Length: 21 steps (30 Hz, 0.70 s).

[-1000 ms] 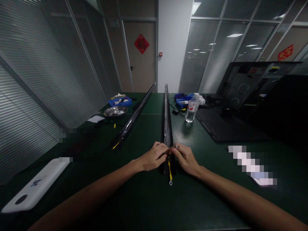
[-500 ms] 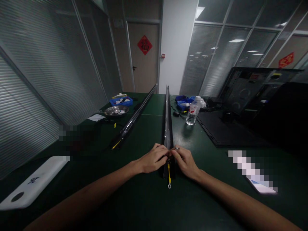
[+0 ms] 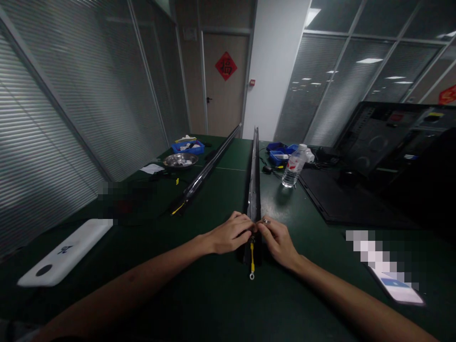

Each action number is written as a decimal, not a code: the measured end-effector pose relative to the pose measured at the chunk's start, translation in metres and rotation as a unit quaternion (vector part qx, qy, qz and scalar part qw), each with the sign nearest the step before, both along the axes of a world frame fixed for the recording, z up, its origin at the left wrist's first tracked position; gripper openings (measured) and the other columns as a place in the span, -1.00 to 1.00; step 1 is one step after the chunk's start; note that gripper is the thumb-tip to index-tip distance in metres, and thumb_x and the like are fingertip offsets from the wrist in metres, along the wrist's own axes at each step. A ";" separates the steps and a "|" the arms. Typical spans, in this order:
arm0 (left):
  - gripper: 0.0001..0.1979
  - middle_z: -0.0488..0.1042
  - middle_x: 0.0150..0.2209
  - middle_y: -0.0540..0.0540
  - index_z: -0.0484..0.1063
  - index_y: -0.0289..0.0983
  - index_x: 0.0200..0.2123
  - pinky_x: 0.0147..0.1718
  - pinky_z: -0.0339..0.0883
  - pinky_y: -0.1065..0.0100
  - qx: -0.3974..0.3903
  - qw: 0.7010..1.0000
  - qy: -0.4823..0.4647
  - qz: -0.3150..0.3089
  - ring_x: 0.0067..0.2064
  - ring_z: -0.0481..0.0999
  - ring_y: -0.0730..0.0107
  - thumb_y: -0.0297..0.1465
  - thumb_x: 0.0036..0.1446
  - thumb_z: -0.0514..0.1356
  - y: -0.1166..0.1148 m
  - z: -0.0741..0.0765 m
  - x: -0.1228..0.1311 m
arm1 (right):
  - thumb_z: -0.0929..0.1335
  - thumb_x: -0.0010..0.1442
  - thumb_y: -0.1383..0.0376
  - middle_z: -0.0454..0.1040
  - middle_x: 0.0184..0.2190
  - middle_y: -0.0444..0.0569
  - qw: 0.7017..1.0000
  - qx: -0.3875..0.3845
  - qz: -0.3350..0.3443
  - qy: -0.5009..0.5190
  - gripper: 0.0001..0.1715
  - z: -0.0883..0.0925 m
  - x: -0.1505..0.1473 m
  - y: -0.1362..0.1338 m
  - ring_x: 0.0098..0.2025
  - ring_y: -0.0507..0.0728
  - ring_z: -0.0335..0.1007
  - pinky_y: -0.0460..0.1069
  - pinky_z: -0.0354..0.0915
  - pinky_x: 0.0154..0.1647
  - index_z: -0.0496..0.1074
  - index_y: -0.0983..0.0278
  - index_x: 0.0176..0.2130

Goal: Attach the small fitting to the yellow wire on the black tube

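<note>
Left hand [image 3: 230,233] and right hand [image 3: 278,240] pinch the near end of the long black rail [image 3: 254,180], fingers closed on it; yellow wire [image 3: 252,254] trails just below them.

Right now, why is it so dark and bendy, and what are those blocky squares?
Head view: the room is dim, so the green table looks almost black; the wide lens tilts the window blinds; ceiling lights glare white; the squares are pixelated patches.
</note>
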<state>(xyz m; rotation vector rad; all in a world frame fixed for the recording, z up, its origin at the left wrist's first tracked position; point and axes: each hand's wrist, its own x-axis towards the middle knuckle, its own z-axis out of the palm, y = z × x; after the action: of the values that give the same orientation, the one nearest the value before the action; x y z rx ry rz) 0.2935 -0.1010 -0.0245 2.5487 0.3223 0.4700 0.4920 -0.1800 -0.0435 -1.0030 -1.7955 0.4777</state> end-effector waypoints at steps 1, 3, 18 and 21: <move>-0.81 0.44 -0.15 -0.12 0.35 -0.26 -0.13 0.15 0.09 0.16 0.001 1.000 0.002 0.003 -0.03 0.39 0.22 -0.41 0.42 -0.05 0.000 -0.001 0.000 | 0.23 0.48 0.28 0.41 -0.38 -0.07 1.000 -0.001 -0.003 -0.002 -0.68 0.000 -0.001 0.000 -0.36 0.08 0.36 -0.03 0.25 -0.30 0.44 0.27 -0.30; -0.81 0.44 -0.14 -0.11 0.35 -0.25 -0.11 0.15 0.10 0.16 0.002 1.000 0.007 0.004 -0.03 0.39 0.23 -0.40 0.44 -0.05 0.001 -0.001 0.000 | 0.23 0.47 0.28 0.41 -0.39 -0.07 1.000 -0.002 -0.010 -0.004 -0.68 0.000 -0.001 0.001 -0.37 0.08 0.36 -0.03 0.25 -0.30 0.44 0.27 -0.31; -0.75 0.44 -0.11 -0.12 0.36 -0.25 -0.08 0.12 0.13 0.17 0.004 1.000 0.006 -0.008 -0.01 0.38 0.23 -0.39 0.47 -0.10 0.004 0.001 -0.001 | 0.23 0.47 0.26 0.42 -0.42 -0.10 0.999 0.003 -0.044 0.013 -0.66 -0.002 -0.003 0.003 -0.39 0.07 0.36 -0.04 0.25 -0.32 0.43 0.26 -0.33; -0.74 0.44 -0.11 -0.13 0.37 -0.26 -0.08 0.13 0.12 0.16 0.002 1.000 0.010 -0.010 -0.01 0.38 0.22 -0.38 0.47 -0.10 0.002 0.003 -0.001 | 0.25 0.46 0.28 0.40 -0.43 -0.11 0.999 0.012 -0.053 -0.002 -0.68 -0.002 -0.004 0.002 -0.42 0.06 0.31 -0.05 0.22 -0.35 0.43 0.27 -0.33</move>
<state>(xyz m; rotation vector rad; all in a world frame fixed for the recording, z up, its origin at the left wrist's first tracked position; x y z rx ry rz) 0.2928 -0.0990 -0.0214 2.5590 0.3028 0.4366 0.4884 -0.1785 -0.0458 -1.0768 -1.7371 0.3869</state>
